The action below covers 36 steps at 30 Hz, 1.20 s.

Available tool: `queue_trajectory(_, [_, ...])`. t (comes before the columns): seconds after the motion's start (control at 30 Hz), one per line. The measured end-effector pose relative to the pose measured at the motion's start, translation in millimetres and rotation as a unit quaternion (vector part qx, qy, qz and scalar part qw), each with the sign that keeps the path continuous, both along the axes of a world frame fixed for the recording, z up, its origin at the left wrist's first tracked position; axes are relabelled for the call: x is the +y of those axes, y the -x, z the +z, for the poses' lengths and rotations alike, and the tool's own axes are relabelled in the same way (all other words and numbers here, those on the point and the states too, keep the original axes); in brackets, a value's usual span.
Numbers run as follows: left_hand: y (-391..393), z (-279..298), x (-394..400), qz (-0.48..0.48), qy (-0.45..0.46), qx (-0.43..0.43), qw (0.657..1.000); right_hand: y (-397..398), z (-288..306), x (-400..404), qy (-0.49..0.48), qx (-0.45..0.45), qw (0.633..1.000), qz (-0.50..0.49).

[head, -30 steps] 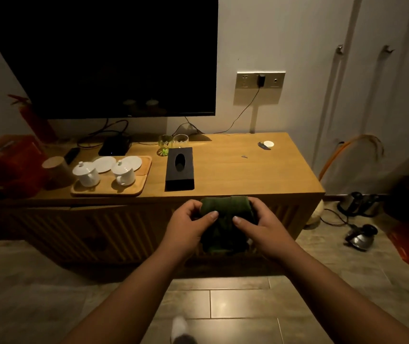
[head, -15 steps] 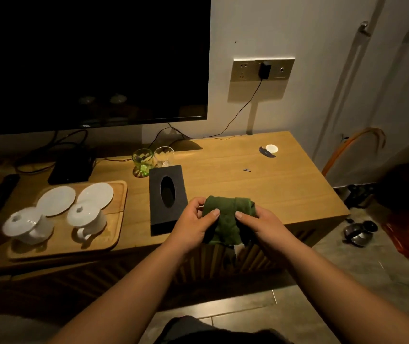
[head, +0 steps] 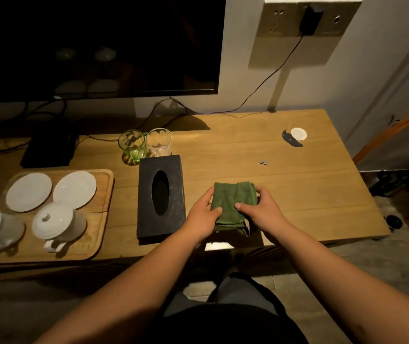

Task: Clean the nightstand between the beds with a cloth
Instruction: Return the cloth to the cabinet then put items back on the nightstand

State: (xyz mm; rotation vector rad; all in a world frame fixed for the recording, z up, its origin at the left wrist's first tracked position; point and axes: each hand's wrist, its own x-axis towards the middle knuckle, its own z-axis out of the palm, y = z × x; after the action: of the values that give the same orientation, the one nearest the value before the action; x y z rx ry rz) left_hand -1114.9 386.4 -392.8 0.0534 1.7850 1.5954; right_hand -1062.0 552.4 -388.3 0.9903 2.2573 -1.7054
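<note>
A folded dark green cloth (head: 233, 199) is held between both hands over the front part of a long wooden cabinet top (head: 297, 184). My left hand (head: 202, 217) grips the cloth's left edge, thumb on top. Gripping the right edge is my right hand (head: 263, 212), its thumb also on the cloth. The lower end of the cloth hangs loose near the cabinet's front edge. No nightstand or bed is in view.
A black tissue box (head: 160, 194) lies just left of the cloth. Two glasses (head: 146, 145) stand behind it. A wooden tray (head: 99, 234) with white saucers and lidded cups sits at left. A television (head: 94, 43) hangs above; a small white disc (head: 298, 134) lies at back right.
I have stepped closer to the cabinet, so its top fills the view. Both hands, still holding the cloth, have come forward and now sit over the cabinet top beside the tissue box.
</note>
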Motion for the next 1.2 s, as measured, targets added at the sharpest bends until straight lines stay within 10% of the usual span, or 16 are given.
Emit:
queue_trajectory(0.33, [41.0,-63.9,45.6,-0.017,0.264,0.163,0.95,55.3,-74.5,37.1,-0.138,0.019,0.978,0.157])
queue_trajectory(0.47, [38.8,-62.9,45.4,-0.18,0.4,0.311,0.843,54.5,-74.7,50.8,-0.229,0.019,0.944,0.237])
queue_trajectory(0.57, [24.6,-59.2,37.8,-0.244,0.417,0.447,0.753,47.1,-67.4,53.4,-0.384,0.137,0.842,0.354])
queue_trajectory(0.73, [16.0,-64.1,24.4,-0.397,0.464,0.342,0.714,26.1,-76.1,47.9,-0.431,0.025,0.737,0.52])
queue_trajectory(1.2, [62.5,-51.6,52.7,-0.4,0.516,0.308,0.692,85.5,-78.5,56.3,-0.387,-0.036,0.755,0.529])
